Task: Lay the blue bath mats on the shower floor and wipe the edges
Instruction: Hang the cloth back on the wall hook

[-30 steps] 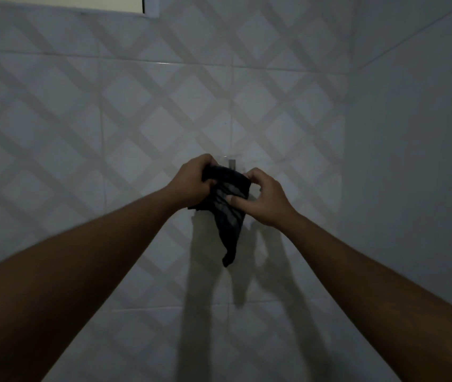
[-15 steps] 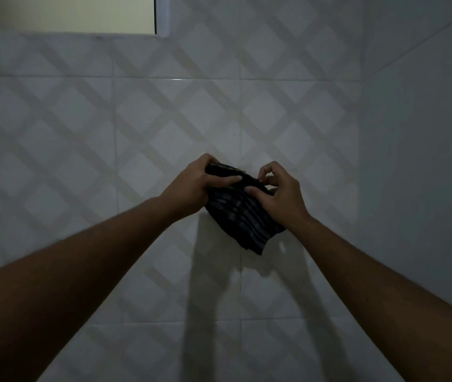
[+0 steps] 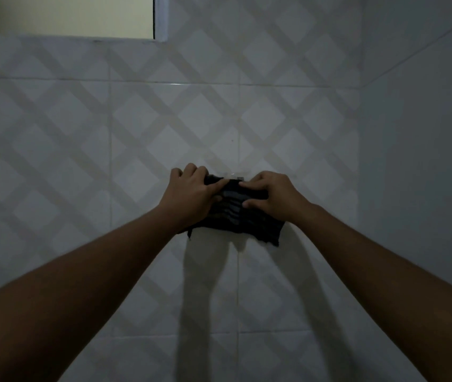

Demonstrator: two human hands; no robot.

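Two hands [image 3: 191,194] [image 3: 271,197] on one dark striped cloth [image 3: 235,219], up against the tiled wall [image 3: 81,133].

The left hand grips the cloth's left end, fingers curled over its top edge and thumb lying across the front. The right hand grips the right end, fingers bent down onto the fabric. The cloth sits bunched between them, touching both, its lower edge hanging free below the wrists with a ragged corner drooping on the right. Just above it, between the knuckles, a small fitting [image 3: 235,176] shows on the wall, too dim to make out. All this is near the corner with the plain side wall [image 3: 425,133]. A window [image 3: 73,15] sits at the tiled wall's upper left.
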